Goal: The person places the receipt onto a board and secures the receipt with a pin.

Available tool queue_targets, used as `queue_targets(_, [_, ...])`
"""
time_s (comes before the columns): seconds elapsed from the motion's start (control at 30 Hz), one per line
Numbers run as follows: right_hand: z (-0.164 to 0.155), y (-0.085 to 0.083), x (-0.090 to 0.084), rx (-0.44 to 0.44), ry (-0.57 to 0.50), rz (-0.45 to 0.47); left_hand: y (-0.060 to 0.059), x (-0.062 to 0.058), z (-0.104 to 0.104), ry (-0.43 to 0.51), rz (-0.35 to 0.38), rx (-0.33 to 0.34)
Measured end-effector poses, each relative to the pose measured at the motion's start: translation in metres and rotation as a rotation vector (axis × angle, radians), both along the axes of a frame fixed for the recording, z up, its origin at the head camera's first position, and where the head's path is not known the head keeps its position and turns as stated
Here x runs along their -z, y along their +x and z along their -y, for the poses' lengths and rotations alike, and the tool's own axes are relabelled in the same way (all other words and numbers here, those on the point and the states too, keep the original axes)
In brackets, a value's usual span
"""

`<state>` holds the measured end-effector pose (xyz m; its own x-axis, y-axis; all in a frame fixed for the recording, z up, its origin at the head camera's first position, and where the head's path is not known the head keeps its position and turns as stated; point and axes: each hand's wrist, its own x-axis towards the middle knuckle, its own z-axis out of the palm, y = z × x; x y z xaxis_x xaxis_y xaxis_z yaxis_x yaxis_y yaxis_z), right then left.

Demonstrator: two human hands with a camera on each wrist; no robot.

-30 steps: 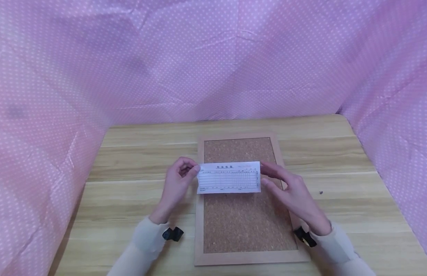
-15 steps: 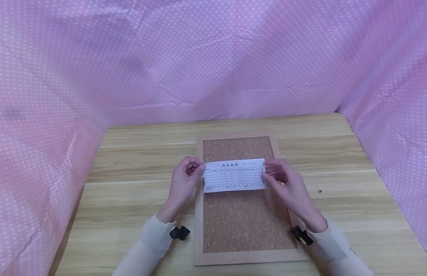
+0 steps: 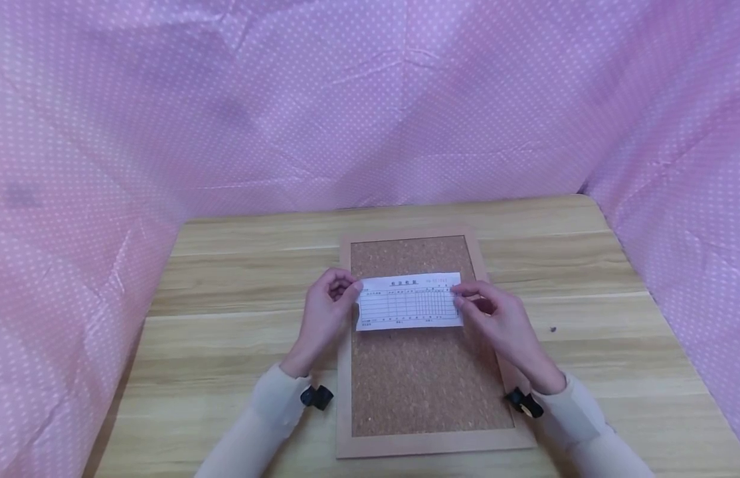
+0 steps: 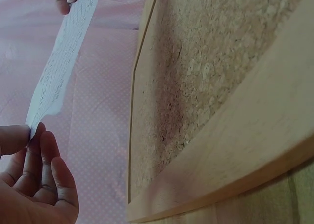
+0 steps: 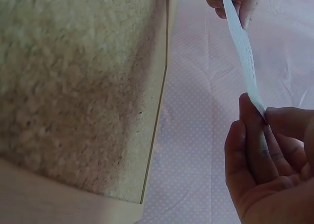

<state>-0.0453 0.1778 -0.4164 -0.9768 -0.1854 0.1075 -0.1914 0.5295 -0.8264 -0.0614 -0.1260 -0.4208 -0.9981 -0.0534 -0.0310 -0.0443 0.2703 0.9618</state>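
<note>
Both hands held one white printed paper slip with a ruled table (image 3: pixel 409 301) stretched flat between them, above the upper half of a rectangular cork board with a pale wooden frame (image 3: pixel 426 385), which lay in the middle of the light wood-grain tabletop (image 3: pixel 238 332). The left hand (image 3: pixel 325 312) pinched the slip's left end between thumb and curled fingers; the right hand (image 3: pixel 501 322) pinched the right end the same way, so both were clamped on the paper. In the wrist views the slip (image 4: pixel 59 67) ran edge-on, thin and slightly bowed, from the near fingertips (image 4: pixel 34 145) to the far hand, clearly off the cork surface (image 4: pixel 211 76) and not touching it. As a judgement: the slip was lined up over the board but not yet laid down or fixed; no pin or tack showed on it, so placing and fastening looked left to do. The cork was coarse, granular and speckled brown; the frame (image 5: pixel 64 204) was smooth, flat and matte. The paper (image 5: pixel 243 52) was light and flexible, with fine printed lines too small to read. A tiny dark speck (image 3: pixel 553 328) sat on the tabletop toward its right edge, too small to identify. Pink polka-dot fabric (image 3: pixel 370 99), creased and thin, hung around the tabletop's far, left and right edges. Pale sleeves (image 3: pixel 268 411) covered both forearms.
</note>
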Motion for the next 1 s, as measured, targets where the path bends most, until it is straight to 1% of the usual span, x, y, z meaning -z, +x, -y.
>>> queue_targets(0.33, [-0.005,-0.009,0.002,-0.043,0.036,0.070,-0.010,0.005,-0.003,-0.060,0.031,0.006])
queue_targets(0.6, [-0.005,-0.018,0.004,-0.060,0.094,0.087,-0.017,0.010,-0.003,-0.091,0.066,0.012])
queue_targets(0.8, [-0.008,-0.024,0.008,-0.080,0.090,0.140,-0.021,0.014,-0.002,-0.113,0.086,0.025])
queue_targets(1.0, [-0.009,-0.029,0.012,-0.113,0.090,0.170,-0.023,0.018,-0.001,-0.138,0.099,0.048])
